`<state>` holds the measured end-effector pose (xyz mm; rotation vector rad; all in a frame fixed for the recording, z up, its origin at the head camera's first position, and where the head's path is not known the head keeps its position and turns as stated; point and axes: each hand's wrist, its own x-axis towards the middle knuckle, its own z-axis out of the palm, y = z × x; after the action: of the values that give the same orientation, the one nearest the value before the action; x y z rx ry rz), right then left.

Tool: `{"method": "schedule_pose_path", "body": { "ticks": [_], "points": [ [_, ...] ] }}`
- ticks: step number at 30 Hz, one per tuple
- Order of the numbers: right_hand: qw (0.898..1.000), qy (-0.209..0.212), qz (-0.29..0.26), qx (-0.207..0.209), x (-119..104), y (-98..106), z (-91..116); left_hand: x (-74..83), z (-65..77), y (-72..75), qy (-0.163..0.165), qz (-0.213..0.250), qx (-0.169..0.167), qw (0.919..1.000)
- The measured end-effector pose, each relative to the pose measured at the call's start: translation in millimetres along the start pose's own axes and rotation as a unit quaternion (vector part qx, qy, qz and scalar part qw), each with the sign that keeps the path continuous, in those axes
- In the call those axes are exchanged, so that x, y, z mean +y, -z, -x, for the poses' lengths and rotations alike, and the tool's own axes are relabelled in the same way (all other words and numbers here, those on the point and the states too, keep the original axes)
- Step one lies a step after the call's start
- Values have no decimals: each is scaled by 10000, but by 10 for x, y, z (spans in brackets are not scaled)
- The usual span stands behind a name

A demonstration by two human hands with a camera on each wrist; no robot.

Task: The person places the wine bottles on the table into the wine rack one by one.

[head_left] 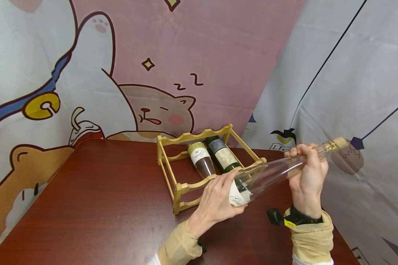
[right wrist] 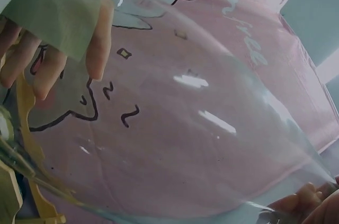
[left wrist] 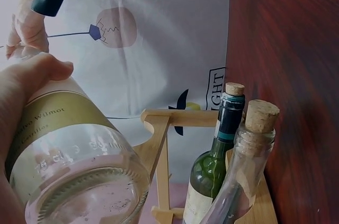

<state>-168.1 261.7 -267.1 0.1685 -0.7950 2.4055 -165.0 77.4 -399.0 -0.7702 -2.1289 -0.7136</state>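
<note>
A clear glass bottle with a cork in its mouth is tilted in the air, neck up to the right. My right hand grips its neck. Lower down, my left hand holds the labelled body near the base, its thumb across the label in the left wrist view. Just beyond the left hand stands a wooden wine rack. Two corked bottles lie in it side by side: a clear bottle with a gold and white label, and a green bottle with a cream label.
The rack is on a dark red-brown table, toward its back edge. A cartoon-printed cloth hangs behind and along the right side. A small black camera is strapped to the right wrist.
</note>
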Motion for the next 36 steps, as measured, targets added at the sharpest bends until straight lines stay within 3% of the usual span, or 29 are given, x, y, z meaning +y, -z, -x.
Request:
{"method": "schedule_pose_path", "body": {
  "ticks": [14, 19, 25, 30, 36],
  "points": [
    [9991, -286, 191, 246, 37, 159, -58, 16, 4, -11, 94, -128, -109, 9998],
    [9971, -431, 483, 399, 48, 222, -85, 10, 16, -12, 230, -21, -345, 9991],
    [9929, -273, 986, 611, 74, 316, -127, -7, 17, 11, 373, -102, -579, 9976],
    [9821, -480, 1749, 516, 44, 401, -131, -16, 8, 32, 452, -149, -727, 9962],
    [9597, -1011, 2617, 134, -40, 487, -122, -27, 3, 40, 524, -159, -883, 9946]
  ]
}}
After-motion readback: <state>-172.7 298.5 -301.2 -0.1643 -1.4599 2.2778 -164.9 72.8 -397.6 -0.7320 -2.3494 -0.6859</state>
